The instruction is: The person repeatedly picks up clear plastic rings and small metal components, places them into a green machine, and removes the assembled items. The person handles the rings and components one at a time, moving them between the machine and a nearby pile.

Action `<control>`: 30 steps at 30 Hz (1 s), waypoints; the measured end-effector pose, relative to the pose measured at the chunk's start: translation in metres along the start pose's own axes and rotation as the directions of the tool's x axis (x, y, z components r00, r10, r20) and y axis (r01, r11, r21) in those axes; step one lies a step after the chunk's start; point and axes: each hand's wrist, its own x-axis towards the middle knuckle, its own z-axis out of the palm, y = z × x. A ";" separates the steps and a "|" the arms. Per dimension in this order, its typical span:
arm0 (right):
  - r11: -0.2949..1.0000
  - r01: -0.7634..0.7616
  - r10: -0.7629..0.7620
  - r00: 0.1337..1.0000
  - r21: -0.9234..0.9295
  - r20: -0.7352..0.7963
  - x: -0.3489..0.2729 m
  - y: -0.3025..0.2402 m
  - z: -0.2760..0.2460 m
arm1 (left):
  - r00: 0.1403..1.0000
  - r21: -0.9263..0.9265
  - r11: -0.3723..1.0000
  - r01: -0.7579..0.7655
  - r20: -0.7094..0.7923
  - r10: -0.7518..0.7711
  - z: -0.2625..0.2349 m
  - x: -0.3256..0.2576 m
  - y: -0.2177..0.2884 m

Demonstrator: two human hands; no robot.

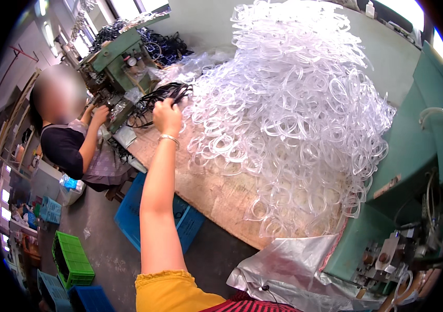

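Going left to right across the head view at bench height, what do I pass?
Co-worker in a dark top → green machine → left hand gripping black rings → big heap of clear plastic rings → green machine at the right edge.

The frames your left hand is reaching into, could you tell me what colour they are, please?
Black, seen in the head view: the left hand grips a bundle of black frames beside the clear frames.
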 end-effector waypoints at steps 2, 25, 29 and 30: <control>1.000 -0.015 0.015 1.000 -0.017 0.016 0.002 -0.002 0.000 | 0.964 0.220 0.965 0.145 0.188 -0.187 0.021 0.000 -0.019; 0.741 -0.154 0.170 0.985 0.653 0.039 -0.010 -0.167 -0.064 | 0.748 -0.733 -0.172 0.658 0.663 0.039 -0.191 -0.214 0.070; 0.608 -0.092 0.002 0.993 0.789 0.114 0.044 -0.198 -0.061 | 0.752 -0.816 0.109 0.567 0.567 0.334 -0.235 -0.266 0.183; 0.651 -0.083 0.027 0.996 0.755 0.086 0.052 -0.194 -0.047 | 0.784 -0.856 0.112 0.504 0.508 0.357 -0.235 -0.280 0.218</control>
